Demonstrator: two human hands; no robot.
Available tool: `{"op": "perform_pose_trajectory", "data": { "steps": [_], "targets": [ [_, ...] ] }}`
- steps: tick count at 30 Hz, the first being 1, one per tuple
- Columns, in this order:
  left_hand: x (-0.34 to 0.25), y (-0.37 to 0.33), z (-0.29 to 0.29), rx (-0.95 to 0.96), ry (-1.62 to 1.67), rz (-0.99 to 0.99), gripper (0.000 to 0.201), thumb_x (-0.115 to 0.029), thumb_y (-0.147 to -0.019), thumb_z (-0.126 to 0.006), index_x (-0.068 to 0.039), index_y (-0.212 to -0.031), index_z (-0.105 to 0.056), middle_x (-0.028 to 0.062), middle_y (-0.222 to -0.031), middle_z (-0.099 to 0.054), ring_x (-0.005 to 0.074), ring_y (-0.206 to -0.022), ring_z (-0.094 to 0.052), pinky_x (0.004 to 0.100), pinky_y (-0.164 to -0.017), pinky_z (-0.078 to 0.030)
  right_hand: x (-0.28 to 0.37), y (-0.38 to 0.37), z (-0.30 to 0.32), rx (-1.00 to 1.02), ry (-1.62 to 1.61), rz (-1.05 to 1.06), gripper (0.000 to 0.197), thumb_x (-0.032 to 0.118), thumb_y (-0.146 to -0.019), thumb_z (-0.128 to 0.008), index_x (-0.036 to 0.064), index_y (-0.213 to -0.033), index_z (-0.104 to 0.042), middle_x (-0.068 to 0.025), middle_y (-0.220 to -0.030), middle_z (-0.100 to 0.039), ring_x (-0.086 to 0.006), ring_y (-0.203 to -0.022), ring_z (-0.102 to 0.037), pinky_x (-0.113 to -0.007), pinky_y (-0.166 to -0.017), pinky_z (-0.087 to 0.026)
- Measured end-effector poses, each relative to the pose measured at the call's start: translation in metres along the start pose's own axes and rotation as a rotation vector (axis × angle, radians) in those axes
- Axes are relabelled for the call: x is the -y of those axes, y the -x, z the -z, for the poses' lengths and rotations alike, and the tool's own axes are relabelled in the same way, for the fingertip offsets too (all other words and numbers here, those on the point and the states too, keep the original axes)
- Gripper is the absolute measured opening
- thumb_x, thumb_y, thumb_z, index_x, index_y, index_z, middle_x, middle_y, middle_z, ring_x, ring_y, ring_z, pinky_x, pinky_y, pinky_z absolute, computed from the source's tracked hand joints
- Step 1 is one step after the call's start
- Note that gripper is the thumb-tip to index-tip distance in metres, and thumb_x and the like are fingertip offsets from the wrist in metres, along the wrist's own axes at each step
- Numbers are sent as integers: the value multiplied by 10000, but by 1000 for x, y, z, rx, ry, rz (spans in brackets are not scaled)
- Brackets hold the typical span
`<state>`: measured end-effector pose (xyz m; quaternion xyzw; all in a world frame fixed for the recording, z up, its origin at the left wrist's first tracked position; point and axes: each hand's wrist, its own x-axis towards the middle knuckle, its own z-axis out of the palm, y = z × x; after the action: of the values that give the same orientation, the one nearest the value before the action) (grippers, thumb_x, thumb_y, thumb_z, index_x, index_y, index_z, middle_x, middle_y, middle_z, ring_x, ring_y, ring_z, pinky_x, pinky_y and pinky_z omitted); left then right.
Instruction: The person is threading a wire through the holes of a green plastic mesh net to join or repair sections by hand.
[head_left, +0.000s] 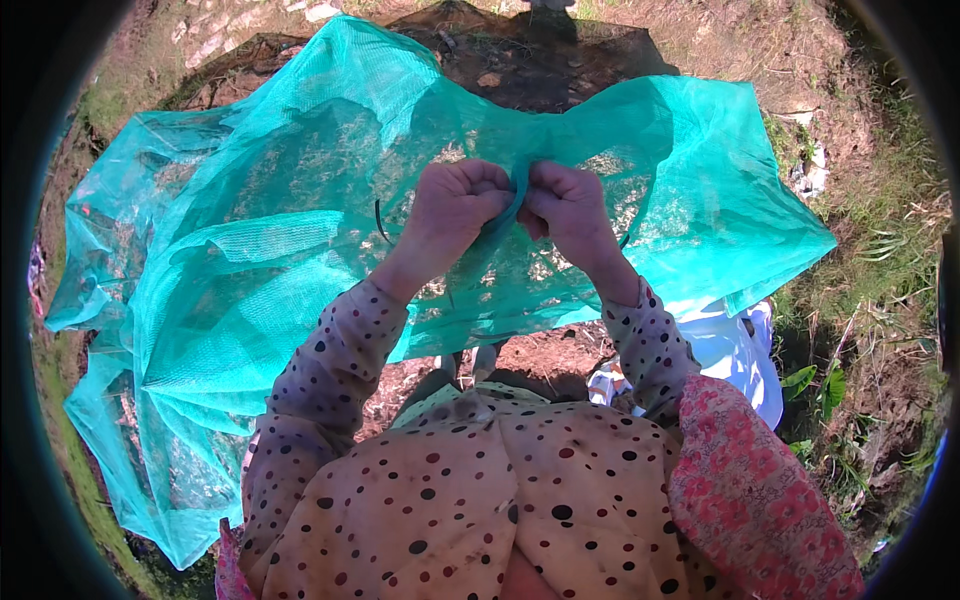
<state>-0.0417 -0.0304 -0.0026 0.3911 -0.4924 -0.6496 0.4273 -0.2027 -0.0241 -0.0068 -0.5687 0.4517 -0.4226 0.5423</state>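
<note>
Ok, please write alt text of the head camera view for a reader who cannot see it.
The person's left hand and right hand, in dotted sleeves, grip a gathered fold of sheer teal netting. It spreads wide to both sides over sunlit ground, with white material at lower right.

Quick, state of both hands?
Left hand: closed, gripping the gathered green net.
Right hand: closed, gripping the same net close beside the left hand.
</note>
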Motion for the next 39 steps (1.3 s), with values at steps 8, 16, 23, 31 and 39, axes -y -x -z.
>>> {"op": "perform_pose_trajectory", "data": {
  "steps": [8, 16, 23, 31, 39],
  "targets": [
    [1, -4, 6, 17, -275, -139, 116, -8, -752, -555, 19, -833, -633, -12, -626, -577, 12, -501, -460, 177, -422, -343, 3, 3, -10, -137, 68, 54, 78, -7, -780, -493, -5, -724, -547, -38, -572, -534, -73, -463, -481, -215, -411, -375],
    [8, -3, 7, -10, -297, -206, 131, -26, -752, -555, 18, -842, -640, 13, -641, -596, 21, -474, -461, 180, -404, -344, 15, 8, -6, -57, 71, -16, 79, 2, -790, -508, 0, -716, -538, -33, -578, -540, -63, -476, -475, -210, -417, -359],
    [-9, -1, 18, 129, 32, 177, 162, -67, -778, -583, -9, -914, -650, -12, -617, -566, 19, -500, -469, 170, -394, -333, 14, 13, -18, -206, 41, 58, 83, 15, -763, -588, 6, -692, -546, -9, -569, -528, -48, -512, -468, -197, -451, -348],
    [-5, -9, 28, 218, -127, 36, 167, -88, -789, -603, -20, -940, -625, -21, -665, -584, 30, -515, -509, 171, -418, -392, 23, 4, -9, -127, 17, 8, 60, -6, -723, -624, -6, -758, -575, 5, -569, -523, -42, -519, -455, -201, -455, -352],
    [-20, -16, 26, 174, 33, 245, 103, -67, -764, -610, -18, -851, -637, -10, -675, -595, 52, -505, -538, 178, -392, -378, 56, -1, -4, -243, 472, 346, 413, -40, -636, -623, 44, -1040, -592, 12, -878, -578, -29, -541, -429, -186, -491, -363]
  ]
}}
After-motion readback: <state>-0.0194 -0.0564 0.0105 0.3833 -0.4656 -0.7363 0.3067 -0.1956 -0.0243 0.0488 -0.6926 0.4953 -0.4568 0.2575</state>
